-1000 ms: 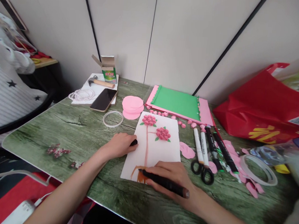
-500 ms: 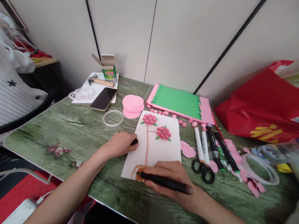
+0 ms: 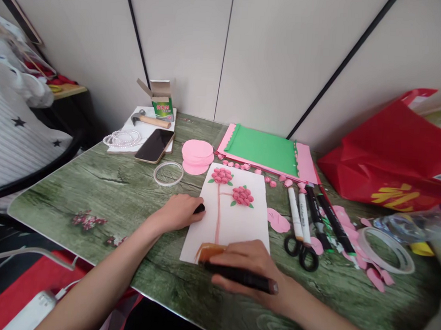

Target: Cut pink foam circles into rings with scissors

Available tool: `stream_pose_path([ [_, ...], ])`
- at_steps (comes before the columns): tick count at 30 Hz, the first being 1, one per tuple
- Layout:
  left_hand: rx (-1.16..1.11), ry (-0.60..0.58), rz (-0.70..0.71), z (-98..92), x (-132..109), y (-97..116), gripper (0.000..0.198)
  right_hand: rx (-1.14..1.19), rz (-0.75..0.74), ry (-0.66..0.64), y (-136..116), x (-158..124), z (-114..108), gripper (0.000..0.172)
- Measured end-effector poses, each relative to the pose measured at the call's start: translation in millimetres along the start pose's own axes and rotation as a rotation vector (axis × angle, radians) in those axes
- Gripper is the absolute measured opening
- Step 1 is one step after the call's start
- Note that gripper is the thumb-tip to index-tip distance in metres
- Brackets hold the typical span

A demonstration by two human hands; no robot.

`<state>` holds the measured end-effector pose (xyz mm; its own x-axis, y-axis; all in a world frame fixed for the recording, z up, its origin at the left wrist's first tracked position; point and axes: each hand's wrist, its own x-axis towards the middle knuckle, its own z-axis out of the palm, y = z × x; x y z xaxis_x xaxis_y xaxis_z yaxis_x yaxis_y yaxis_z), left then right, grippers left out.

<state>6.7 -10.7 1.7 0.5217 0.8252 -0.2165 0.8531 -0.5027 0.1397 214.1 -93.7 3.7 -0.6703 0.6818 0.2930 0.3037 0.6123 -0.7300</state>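
Observation:
My right hand [image 3: 253, 269] is closed around a dark marker [image 3: 243, 277], whose tip is at the bottom edge of the white paper [image 3: 226, 220]. Under it lies a brown-orange patch [image 3: 209, 252], partly covered by my fingers. Two pink flower heads [image 3: 242, 196] with green leaves top a thin brown drawn stem [image 3: 218, 219]. At the paper's left edge my left hand [image 3: 180, 211] grips a black marker cap [image 3: 200, 208].
Right of the paper lie scissors [image 3: 308, 258], several markers [image 3: 336, 224], pink scraps and a tape roll [image 3: 386, 251]. Behind are green paper [image 3: 262, 149] and a red bag [image 3: 389, 155]. On the left are pink rounds [image 3: 197, 156], a phone [image 3: 154, 145] and a hammer [image 3: 154, 121].
My right hand has shifted slightly down with the marker, its tip now nearer the paper's bottom edge. The brown patch is more filled in. My left hand stays in place.

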Motion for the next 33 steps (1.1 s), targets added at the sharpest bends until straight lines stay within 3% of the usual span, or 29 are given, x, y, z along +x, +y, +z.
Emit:
stream_pose_path([
  [3, -0.008, -0.001, 0.0, -0.1, 0.4, -0.3, 0.026, 0.043, 0.017, 0.011, 0.4, 0.2, 1.0, 0.024],
  [6, -0.017, -0.003, -0.004, -0.4, 0.7, -0.4, 0.026, -0.08, 0.06, 0.07, 0.2, 1.6, 2.5, 0.024],
  [10, -0.018, -0.009, -0.019, -1.4, 0.8, 0.0, 0.025, -0.004, -0.046, 0.019, -3.8, 3.0, 4.1, 0.023],
  [15, -0.017, -0.005, -0.017, -1.1, 0.6, 0.2, 0.027, -0.055, 0.027, 0.04, -6.1, 3.2, 1.5, 0.022],
  [20, -0.01, 0.0, -0.004, 0.4, 0.4, -0.8, 0.027, 0.044, -0.055, 0.006, -8.1, 2.8, 5.3, 0.021],
  [28, -0.012, -0.004, -0.006, 0.0, 0.8, -1.0, 0.026, 0.108, -0.03, 0.017, -6.4, 3.1, 6.6, 0.021],
  [33, -0.011, -0.002, -0.009, 0.2, 0.6, -1.1, 0.026, -0.002, 0.029, 0.042, -7.9, 2.1, 5.9, 0.023],
])
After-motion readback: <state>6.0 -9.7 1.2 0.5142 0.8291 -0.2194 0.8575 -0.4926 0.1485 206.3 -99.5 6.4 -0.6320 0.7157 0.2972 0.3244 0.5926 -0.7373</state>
